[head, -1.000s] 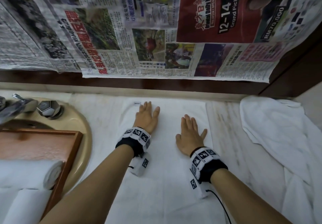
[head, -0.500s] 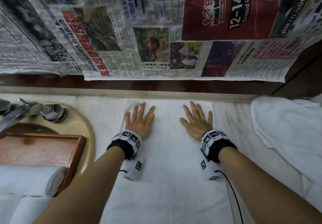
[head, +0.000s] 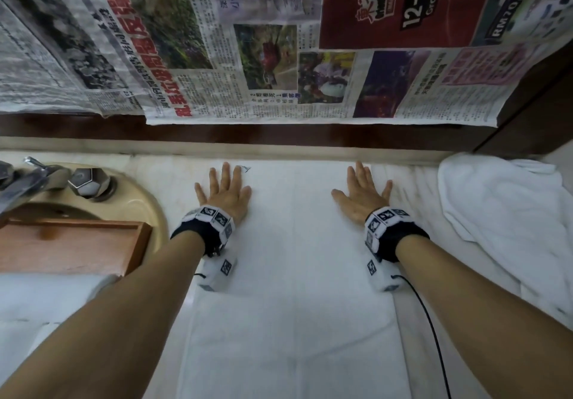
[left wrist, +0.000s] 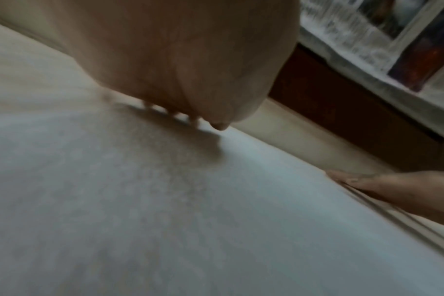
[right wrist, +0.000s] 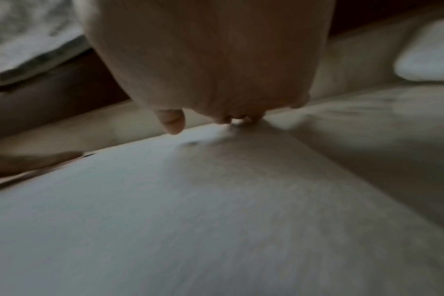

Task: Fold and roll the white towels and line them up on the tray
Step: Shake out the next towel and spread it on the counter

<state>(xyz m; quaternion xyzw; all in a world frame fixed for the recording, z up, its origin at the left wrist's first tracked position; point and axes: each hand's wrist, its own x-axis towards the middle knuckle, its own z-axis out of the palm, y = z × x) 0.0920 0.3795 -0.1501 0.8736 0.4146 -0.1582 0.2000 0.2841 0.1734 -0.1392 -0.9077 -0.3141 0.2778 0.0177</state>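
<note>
The left hand [head: 224,192] and right hand [head: 362,195] lie flat, fingers spread, pressing the far corners of the folded white cotton towel [head: 291,290] spread on the pale marble counter [head: 412,178]; it looks soft, light, limp — best pinched at those corners; the brown wooden tray [head: 133,243] sits left, rolled white towels [head: 46,296] inside.

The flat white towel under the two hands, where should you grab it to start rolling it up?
Probably by its far edge. The flat towel lies smooth along the counter, and the left hand and right hand already press flat near its two far corners. Pinching those corners from above would let that short edge curl toward the body, keeping the roll even. The near edge is out of view.
</note>
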